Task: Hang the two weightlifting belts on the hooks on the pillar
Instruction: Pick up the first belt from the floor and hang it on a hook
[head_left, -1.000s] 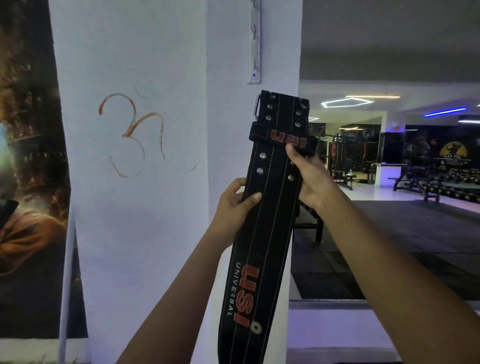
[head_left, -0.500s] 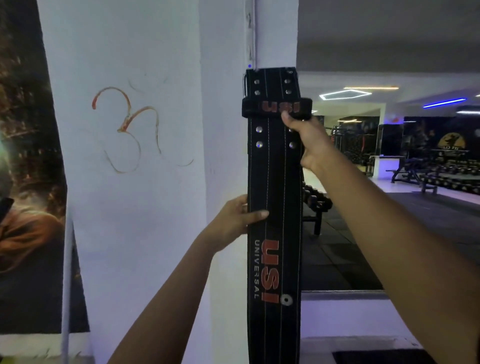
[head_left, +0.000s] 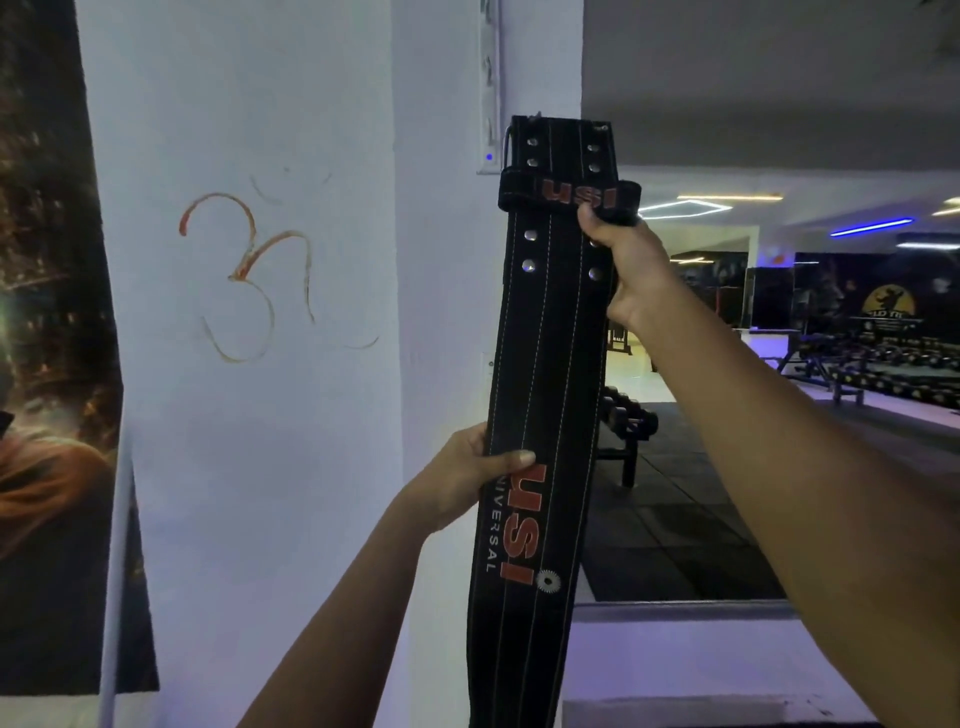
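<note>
Against the right edge of the white pillar (head_left: 322, 467), one black weightlifting belt (head_left: 556, 364) is held up nearly vertical, its lower end running out of the bottom of the view. Only this one belt is in sight. Two hands hold it. The right hand (head_left: 631, 275) is closed on the belt's right edge high up, just under the single keeper loop (head_left: 569, 196) that carries red "USI" letters, with the thumb pressing up against that loop. The left hand (head_left: 467, 478) clasps the left edge about halfway down, thumb laid across the front beside the large red "USI UNIVERSAL" print. So the belt's buckle end rises above the right hand's grip, and the long printed stretch hangs below the left. Eight rivets show on the front, in pairs: four above the loop, four below. One white hook rail (head_left: 489, 93) runs up the pillar's face, and the belt's top left corner overlaps its lower end; its separate hooks are too blurred to count
</note>
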